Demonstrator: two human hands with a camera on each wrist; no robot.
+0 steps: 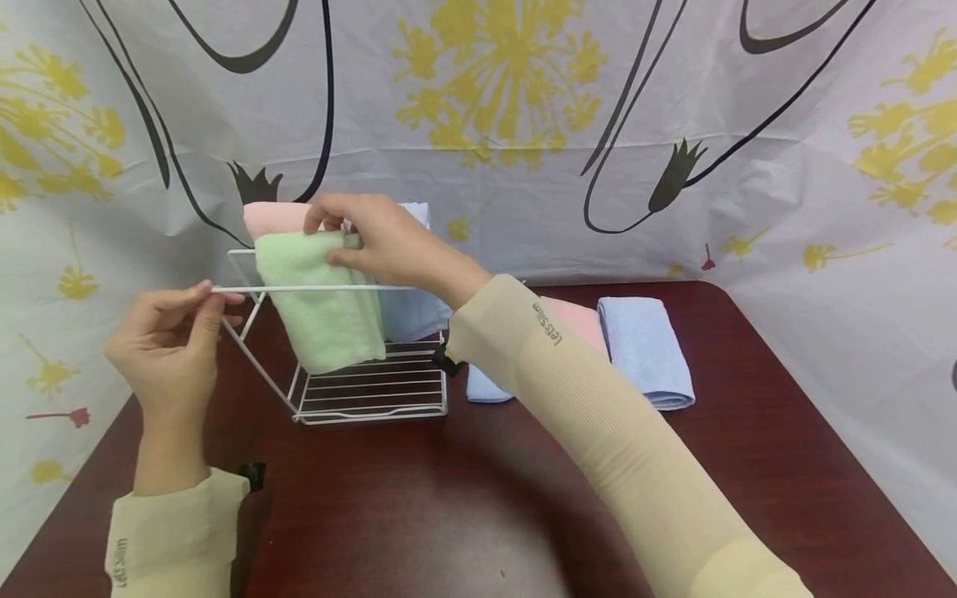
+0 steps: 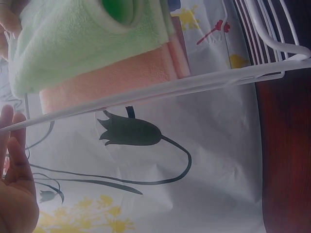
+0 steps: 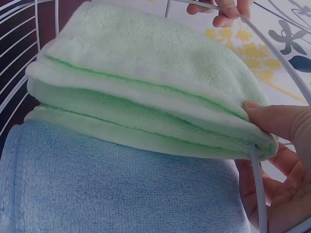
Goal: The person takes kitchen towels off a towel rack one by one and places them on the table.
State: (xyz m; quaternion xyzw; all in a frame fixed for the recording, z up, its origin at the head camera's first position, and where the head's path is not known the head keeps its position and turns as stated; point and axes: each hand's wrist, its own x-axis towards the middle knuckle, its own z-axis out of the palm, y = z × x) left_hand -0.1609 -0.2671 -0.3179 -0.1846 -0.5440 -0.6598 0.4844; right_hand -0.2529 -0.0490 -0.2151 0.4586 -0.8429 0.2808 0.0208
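A white wire rack (image 1: pixel 374 413) stands on the left part of the table. My left hand (image 1: pixel 175 336) pinches the left end of its top front rod between thumb and fingers. Folded over the rack is a light green towel (image 1: pixel 317 303), whose upper edge my right hand (image 1: pixel 385 241) pinches near a rack wire. In the right wrist view the green towel's folded layers (image 3: pixel 141 97) show, with a blue towel (image 3: pixel 126 184) right beside them. A pink towel (image 1: pixel 277 218) hangs behind the green one; the left wrist view shows its lower part (image 2: pixel 116 77) too.
Right of the rack, a folded blue towel (image 1: pixel 646 353) and a pink towel (image 1: pixel 576 322) lie on the dark red table (image 1: pixel 463 507). Another blue piece (image 1: pixel 488 387) peeks out beside my right sleeve. A patterned curtain (image 1: pixel 777 191) hangs behind the table.
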